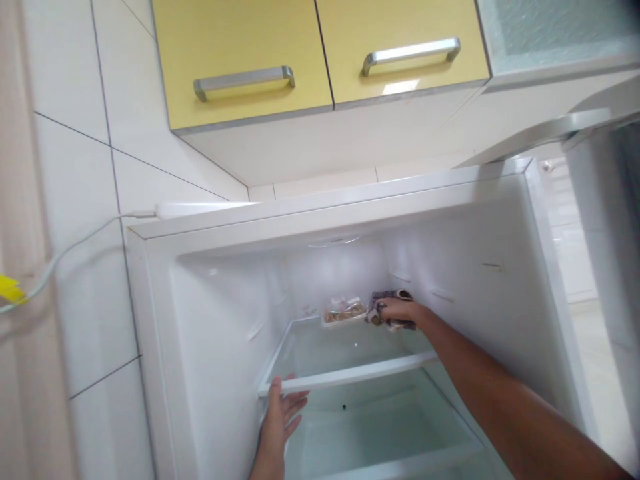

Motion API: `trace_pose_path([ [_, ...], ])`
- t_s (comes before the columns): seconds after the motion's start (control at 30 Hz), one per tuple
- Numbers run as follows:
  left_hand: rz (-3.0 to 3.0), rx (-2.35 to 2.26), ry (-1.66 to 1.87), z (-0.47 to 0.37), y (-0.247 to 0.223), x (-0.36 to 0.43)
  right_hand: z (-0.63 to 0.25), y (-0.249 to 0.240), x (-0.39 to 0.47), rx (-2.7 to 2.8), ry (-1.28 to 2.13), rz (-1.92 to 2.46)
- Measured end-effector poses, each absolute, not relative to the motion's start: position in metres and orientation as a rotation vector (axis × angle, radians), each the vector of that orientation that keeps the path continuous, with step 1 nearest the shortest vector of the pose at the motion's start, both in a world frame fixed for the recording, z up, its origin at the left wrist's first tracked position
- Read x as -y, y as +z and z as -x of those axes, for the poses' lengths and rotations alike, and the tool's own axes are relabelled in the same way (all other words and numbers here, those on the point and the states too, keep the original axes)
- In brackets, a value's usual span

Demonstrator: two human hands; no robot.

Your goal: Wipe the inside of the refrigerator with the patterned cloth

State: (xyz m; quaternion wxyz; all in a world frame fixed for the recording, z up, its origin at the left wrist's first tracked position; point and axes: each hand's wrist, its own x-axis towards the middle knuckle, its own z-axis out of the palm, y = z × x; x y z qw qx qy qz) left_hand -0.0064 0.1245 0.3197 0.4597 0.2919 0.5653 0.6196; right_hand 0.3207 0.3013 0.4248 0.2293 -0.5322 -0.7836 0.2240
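R hand (397,309) is gripping bunched cloth (375,315) at rear R of fridge (210,327) shelf (317,347), next to food pack (346,312). Cloth's looking light, soft, limp, prob. not fragile; bunched middle's prob. offering best hold. R arm's reaching deep, approx. straight. L hand (280,415) is resting at shelf's front L corner, fingers spreading loosely, unclenched.

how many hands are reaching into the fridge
2: the left hand is at the left end of the front edge of the upper glass shelf, and the right hand is farther back, gripping a patterned cloth.
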Motion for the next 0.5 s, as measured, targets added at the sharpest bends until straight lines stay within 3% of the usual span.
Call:
trace_pose_path([
  [0.5, -0.717, -1.342, 1.44, -0.012, 0.341, -0.098, -0.31, 0.414, -0.17, 2.164, 0.144, 1.515],
])
